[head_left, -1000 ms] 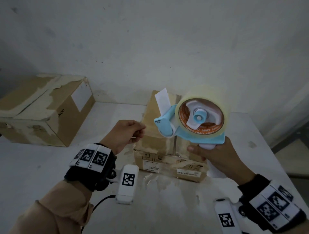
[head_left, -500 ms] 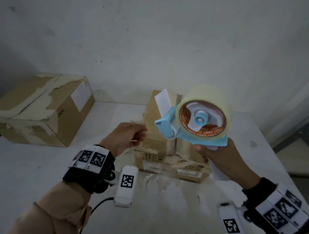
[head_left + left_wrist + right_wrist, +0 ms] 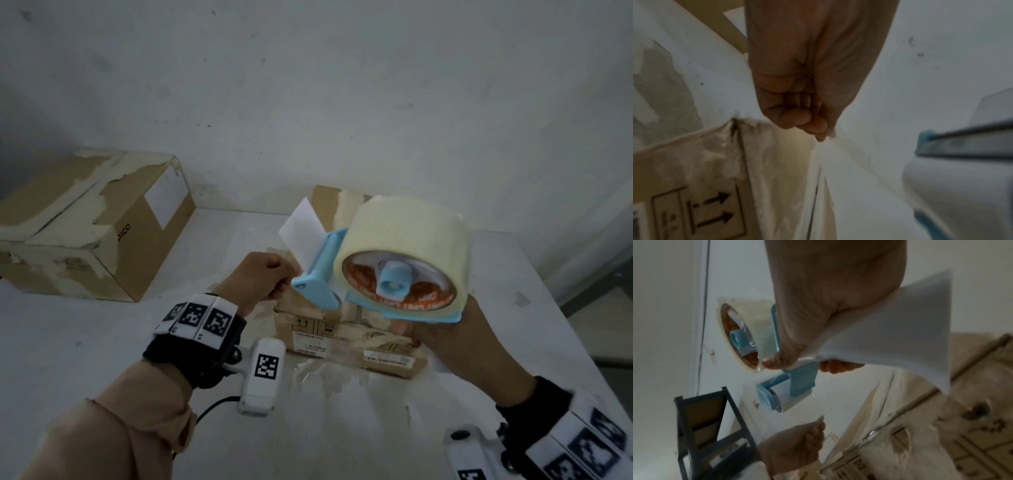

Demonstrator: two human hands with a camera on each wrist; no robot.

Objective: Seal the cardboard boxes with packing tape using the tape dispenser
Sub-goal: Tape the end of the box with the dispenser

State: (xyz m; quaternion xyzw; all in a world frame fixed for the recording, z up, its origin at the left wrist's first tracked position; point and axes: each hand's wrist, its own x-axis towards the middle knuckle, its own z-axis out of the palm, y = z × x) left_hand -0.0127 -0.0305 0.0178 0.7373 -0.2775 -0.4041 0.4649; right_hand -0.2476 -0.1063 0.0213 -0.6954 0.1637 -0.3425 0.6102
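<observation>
The right hand [image 3: 455,339] has its fingers wrapped tight round the handle of the blue tape dispenser [image 3: 373,270] and has lifted and tipped it, so the roll now faces up more than a second ago. The left hand [image 3: 260,281] still pinches the clear tape end [image 3: 840,139], fingers pressed together. More tape looks pulled out, ready to stick down. The small box [image 3: 346,329] waits below near the table's [image 3: 102,342] back edge; the big box [image 3: 89,226] sits at the back left corner.
</observation>
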